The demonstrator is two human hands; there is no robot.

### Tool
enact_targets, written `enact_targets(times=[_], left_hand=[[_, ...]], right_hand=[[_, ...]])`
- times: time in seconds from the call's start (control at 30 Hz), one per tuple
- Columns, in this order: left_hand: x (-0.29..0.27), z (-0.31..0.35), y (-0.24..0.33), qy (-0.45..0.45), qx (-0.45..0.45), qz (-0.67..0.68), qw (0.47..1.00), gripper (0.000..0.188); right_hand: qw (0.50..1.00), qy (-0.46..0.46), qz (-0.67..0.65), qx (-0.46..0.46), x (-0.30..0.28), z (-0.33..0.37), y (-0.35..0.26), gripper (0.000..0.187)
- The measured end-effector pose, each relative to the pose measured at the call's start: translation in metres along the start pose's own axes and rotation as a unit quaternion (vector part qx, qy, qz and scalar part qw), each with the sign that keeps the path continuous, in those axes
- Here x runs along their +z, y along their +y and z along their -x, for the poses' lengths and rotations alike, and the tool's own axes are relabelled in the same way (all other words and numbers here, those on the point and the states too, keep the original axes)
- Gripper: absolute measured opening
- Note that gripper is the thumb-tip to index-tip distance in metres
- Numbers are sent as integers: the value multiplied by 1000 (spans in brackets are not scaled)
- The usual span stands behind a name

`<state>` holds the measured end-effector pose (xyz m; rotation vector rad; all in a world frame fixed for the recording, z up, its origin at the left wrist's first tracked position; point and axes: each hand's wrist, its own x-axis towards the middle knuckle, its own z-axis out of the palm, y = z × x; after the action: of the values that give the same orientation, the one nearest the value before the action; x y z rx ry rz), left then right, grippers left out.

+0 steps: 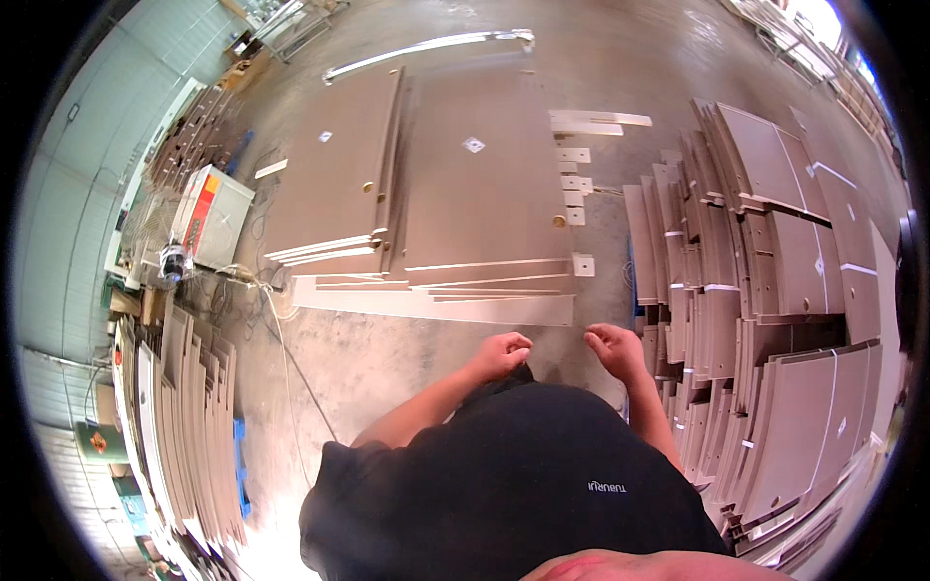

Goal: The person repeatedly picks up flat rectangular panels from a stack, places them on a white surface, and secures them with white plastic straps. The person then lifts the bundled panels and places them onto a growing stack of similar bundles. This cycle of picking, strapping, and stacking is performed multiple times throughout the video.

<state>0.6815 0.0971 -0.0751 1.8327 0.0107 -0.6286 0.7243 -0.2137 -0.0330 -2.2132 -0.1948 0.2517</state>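
Left hand (502, 356): is curling loosely; cannot tell whether it's gripping anything.
Right hand (617, 351): is hanging half-open, holding nothing visible.
Brown panels (484, 208): are lying ahead, bearing diamond labels (473, 145).
Black shirt (504, 455): is showing white lettering.

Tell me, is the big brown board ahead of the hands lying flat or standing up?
Lying flat: the big brown board shows its broad face to the downward-looking camera, and a paler board pokes out underneath.
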Motion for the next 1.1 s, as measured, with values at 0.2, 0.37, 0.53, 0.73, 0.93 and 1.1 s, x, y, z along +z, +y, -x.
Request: enact_targets(times=[0.2,0.37,0.53,0.73,0.93,1.1], left_hand=[[-99,31,-62,193,9,100,976,33],[-214,4,-82,427,102,-87,894,47],[-300,-49,-131,292,-20,-22,956,56],[-352,-84,-103,144,-94,9,985,60],[-373,-70,-132,95,-129,101,982,59],[-346,5,-90,47,-68,149,985,49]], right_hand=[[996,71,38,-37,74,-73,-16,46],[961,183,208,-6,105,-172,-18,74],[941,157,285,95,135,-221,-30,82],[943,142,262,150,138,-215,-45,82],[918,62,356,165,171,-182,-108,116],[892,63,388,225,183,-126,-114,129]])
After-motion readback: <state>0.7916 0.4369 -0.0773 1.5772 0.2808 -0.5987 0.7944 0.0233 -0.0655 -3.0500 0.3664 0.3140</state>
